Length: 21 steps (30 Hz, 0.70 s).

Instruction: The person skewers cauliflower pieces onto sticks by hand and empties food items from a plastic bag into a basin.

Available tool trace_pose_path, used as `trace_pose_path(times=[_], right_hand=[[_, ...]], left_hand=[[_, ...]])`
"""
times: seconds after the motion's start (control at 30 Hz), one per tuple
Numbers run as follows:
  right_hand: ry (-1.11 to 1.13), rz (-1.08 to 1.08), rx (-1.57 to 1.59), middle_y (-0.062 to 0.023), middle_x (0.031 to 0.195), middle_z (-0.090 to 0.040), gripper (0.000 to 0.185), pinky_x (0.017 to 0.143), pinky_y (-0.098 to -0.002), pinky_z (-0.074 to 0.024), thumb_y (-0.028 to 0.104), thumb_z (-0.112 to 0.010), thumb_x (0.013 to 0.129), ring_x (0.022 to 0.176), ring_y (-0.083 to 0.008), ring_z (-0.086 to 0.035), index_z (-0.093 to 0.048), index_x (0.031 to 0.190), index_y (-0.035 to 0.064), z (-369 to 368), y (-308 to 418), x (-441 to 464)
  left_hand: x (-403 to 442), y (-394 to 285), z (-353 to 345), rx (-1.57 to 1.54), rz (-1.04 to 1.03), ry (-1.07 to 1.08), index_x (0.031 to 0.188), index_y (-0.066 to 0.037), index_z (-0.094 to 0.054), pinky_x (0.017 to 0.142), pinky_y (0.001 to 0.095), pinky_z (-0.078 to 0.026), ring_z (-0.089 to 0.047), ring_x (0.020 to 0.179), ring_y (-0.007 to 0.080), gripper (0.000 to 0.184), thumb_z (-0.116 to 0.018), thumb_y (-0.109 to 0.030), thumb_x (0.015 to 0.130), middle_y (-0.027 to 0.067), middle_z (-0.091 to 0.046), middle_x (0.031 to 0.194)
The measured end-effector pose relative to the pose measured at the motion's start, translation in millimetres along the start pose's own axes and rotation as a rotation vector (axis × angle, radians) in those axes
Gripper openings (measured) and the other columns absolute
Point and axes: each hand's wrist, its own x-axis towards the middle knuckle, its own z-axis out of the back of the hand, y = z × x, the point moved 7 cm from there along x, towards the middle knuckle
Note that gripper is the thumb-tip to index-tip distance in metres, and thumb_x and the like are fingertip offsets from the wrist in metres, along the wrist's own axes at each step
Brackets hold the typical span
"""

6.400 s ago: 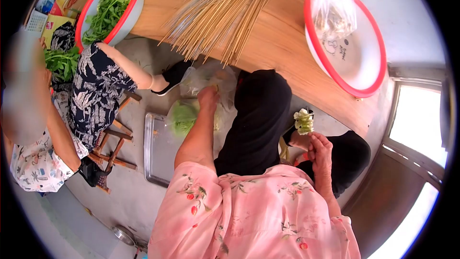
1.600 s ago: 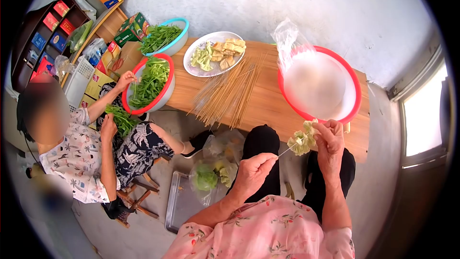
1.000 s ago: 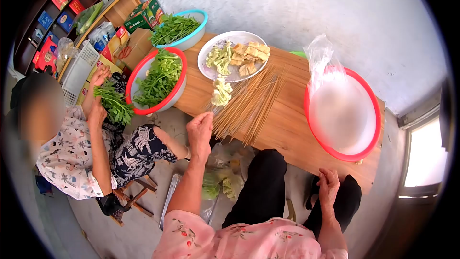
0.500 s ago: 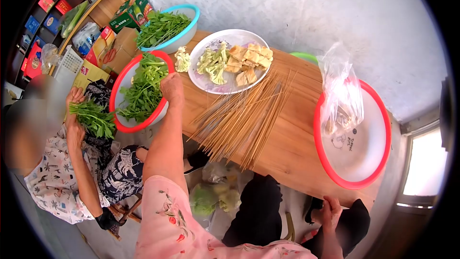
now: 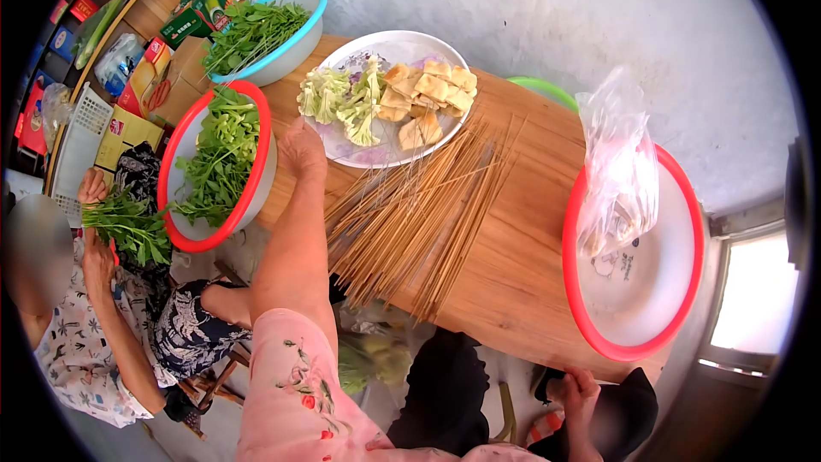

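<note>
My left hand reaches across the table to the left rim of a white plate. Its fingers are closed and partly hidden, at the stem end of a cauliflower floret that overlaps the rim. More cauliflower and golden fried tofu pieces lie on the plate. A spread of thin wooden skewers lies in front of it, some tips over the rim. My right hand is low by my dark trousers, fingers curled together; what they hold, if anything, cannot be made out.
A red-rimmed basin of leafy greens and a blue-rimmed basin stand left. Another red-rimmed basin, with a plastic bag, is at the right end. A seated person on the left holds greens. The wall borders the table.
My left hand and the floret have moved right together, from beside the greens basin to the plate's rim. The view has shifted slightly. My right hand stays low.
</note>
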Motion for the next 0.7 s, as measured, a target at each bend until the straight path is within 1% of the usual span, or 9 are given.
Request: trace_pose_path(times=[0.1, 0.23, 0.3, 0.4, 0.47, 0.53, 0.6, 0.63, 0.7], right_hand=[[0.038, -0.026, 0.024, -0.0053, 0.067, -0.054, 0.01, 0.049, -0.024, -0.0411, -0.003, -0.056, 0.081, 0.052, -0.0101, -0.052, -0.063, 0.089, -0.0025, -4, 0, 2], [0.072, -0.044, 0.037, -0.0056, 0.07, -0.055, 0.012, 0.049, -0.0238, -0.0412, -0.001, -0.055, 0.081, 0.051, -0.0094, -0.051, -0.063, 0.09, -0.0022, -9, 11, 3], [0.068, -0.059, 0.043, -0.0055, 0.071, -0.056, 0.013, 0.049, -0.0237, -0.0413, -0.001, -0.055, 0.081, 0.051, -0.0092, -0.051, -0.063, 0.091, -0.0021, -9, 15, 2], [0.077, -0.101, 0.071, -0.005, 0.073, -0.056, 0.014, 0.049, -0.0235, -0.0415, -0.001, -0.055, 0.082, 0.052, -0.009, -0.051, -0.063, 0.093, -0.0016, -7, 11, -1], [0.087, -0.131, 0.088, -0.0046, 0.073, -0.057, 0.015, 0.049, -0.0234, -0.0416, 0.0, -0.055, 0.082, 0.052, -0.0089, -0.051, -0.064, 0.094, -0.0012, -6, 6, -4], [0.054, -0.116, 0.178, 0.0015, 0.058, -0.051, 0.011, 0.045, -0.021, -0.0363, 0.003, -0.055, 0.085, 0.049, -0.0056, -0.047, -0.063, 0.092, 0.0005, -5, 4, -7], [0.07, -0.116, 0.192, 0.0016, 0.059, -0.051, 0.011, 0.045, -0.0209, -0.0362, 0.003, -0.056, 0.085, 0.049, -0.0053, -0.047, -0.064, 0.092, 0.0008, -4, 1, -10], [0.085, -0.114, 0.205, 0.0016, 0.06, -0.052, 0.011, 0.045, -0.0207, -0.0362, 0.003, -0.056, 0.085, 0.049, -0.005, -0.046, -0.064, 0.092, 0.001, -3, 0, -11], [0.084, -0.077, 0.177, 0.0016, 0.061, -0.052, 0.01, 0.045, -0.0207, -0.0362, 0.003, -0.056, 0.085, 0.049, -0.005, -0.047, -0.064, 0.092, 0.0013, -2, -1, -13]], left_hand=[[6, 11, -12, -0.068, -0.031, 0.094, 0.08, -0.008, -0.066, 0.065, 0.046, -0.046, -0.059, 0.077, 0.0384, 0.018, -0.054, -0.022, 0.079, 0.0193, -0.062, 0.082], [7, 13, -13, -0.052, -0.149, 0.093, 0.087, -0.01, -0.067, 0.067, 0.0447, -0.047, -0.06, 0.08, 0.0362, 0.018, -0.058, -0.02, 0.075, 0.0177, -0.063, 0.085], [9, 24, -27, -0.09, -0.091, 0.247, 0.099, -0.011, -0.067, 0.072, 0.0435, -0.047, -0.06, 0.084, 0.0331, 0.027, -0.062, -0.017, 0.073, 0.0154, -0.065, 0.086], [-2, 31, -25, -0.128, -0.005, 0.375, 0.111, -0.01, -0.062, 0.075, 0.0423, -0.046, -0.061, 0.086, 0.0306, 0.039, -0.064, -0.017, 0.072, 0.0126, -0.066, 0.087], [-15, 21, -6, -0.172, -0.04, 0.381, 0.113, -0.008, -0.06, 0.078, 0.0411, -0.046, -0.061, 0.089, 0.0312, 0.041, -0.063, -0.018, 0.073, 0.0138, -0.065, 0.092], [-27, 21, 5, -0.215, -0.076, 0.388, 0.115, -0.005, -0.059, 0.081, 0.04, -0.046, -0.06, 0.093, 0.0318, 0.043, -0.063, -0.019, 0.074, 0.0149, -0.065, 0.097], [-38, 29, 25, -0.259, -0.18, 0.139, 0.117, 0.0, -0.056, 0.088, 0.037, -0.044, -0.057, 0.101, 0.0333, 0.045, -0.063, -0.018, 0.076, 0.0187, -0.061, 0.108], [-48, 33, 33, -0.257, -0.184, 0.137, 0.117, 0.0, -0.056, 0.088, 0.037, -0.044, -0.057, 0.101, 0.0333, 0.045, -0.063, -0.018, 0.076, 0.0187, -0.061, 0.108], [-79, 42, 57, -0.423, 0.002, 0.161, 0.116, 0.004, -0.056, 0.093, 0.0362, -0.041, -0.055, 0.106, 0.0333, 0.043, -0.061, -0.014, 0.077, 0.0214, -0.057, 0.115]])
